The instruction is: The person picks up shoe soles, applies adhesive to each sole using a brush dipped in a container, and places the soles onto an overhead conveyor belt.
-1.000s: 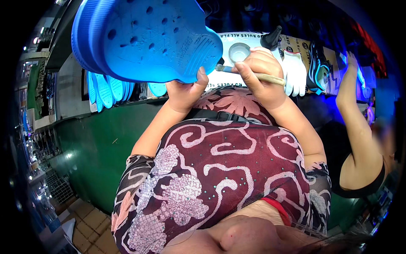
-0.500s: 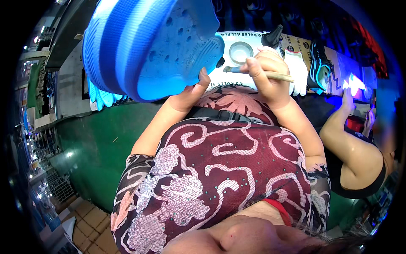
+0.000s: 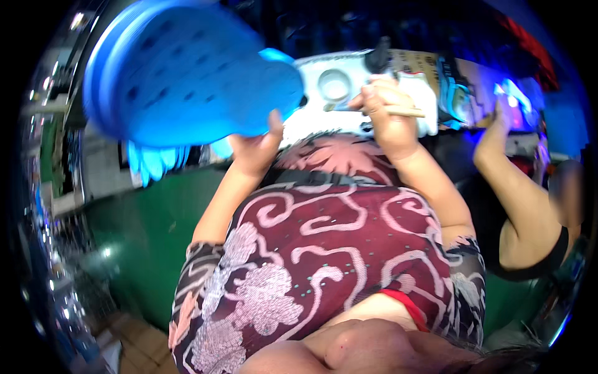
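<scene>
The 2 hands are both occupied: the left hand [image 3: 254,149] is partly closed on the narrow end of a blue clog [image 3: 193,87], thumb up along its lower edge and the other fingers mostly hidden behind it, while the right hand [image 3: 393,118] is curled around the pale handle of a slim brush [image 3: 408,112]. The clog is bright blue and slightly blurred, with a broad face dotted with many small dark holes and a thick, layered rim along its left side. It is held up at the upper left, to the left of the white-covered surface [image 3: 305,132], with its narrow end near that cover. Its long axis runs roughly across the view, dipping a little to the right; the broad end faces left and the narrow end points right, toward the right hand but well apart from it. The brush handle lies nearly level, its butt pointing right; its tip is too blurred to read. Just beyond the right hand are a round container [image 3: 334,85] and a black bottle [image 3: 377,57], with white gloves [image 3: 425,103] to its right. Farther right is a co-worker's bent arm [image 3: 520,181].
</scene>
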Available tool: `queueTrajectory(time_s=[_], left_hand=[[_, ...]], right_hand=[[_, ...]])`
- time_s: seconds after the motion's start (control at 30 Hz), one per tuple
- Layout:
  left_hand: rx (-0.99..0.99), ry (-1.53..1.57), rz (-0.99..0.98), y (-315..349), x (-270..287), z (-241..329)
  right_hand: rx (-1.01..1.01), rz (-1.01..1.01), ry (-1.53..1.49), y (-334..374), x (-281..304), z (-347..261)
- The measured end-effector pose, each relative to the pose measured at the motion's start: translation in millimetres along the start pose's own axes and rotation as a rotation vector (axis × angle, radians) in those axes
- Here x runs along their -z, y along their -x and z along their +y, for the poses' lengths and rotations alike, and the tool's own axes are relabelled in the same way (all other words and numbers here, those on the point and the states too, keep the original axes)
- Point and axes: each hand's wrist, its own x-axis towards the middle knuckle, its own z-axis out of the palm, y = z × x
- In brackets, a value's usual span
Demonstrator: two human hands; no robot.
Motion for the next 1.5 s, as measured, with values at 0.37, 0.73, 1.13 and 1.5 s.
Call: queueTrajectory(time_s=[0.37, 0.73, 1.13, 1.5], left_hand=[[0.581, 0.456, -0.579, -79, 17, 85], [0.959, 0.537, -1.071, -90, -158, 28], [1.427, 0.697, -0.923, -34, -163, 2], [1.347, 0.391, -0.598, -36, -18, -3]], right_hand=[[-0.166, 0.341, -0.053, 60, 58, -8], [-0.366, 0.65, -0.111, 126, 98, -34], [-0.511, 0.685, -0.109, 123, 111, -32], [-0.409, 0.53, 0.065, 90, 111, -21]])
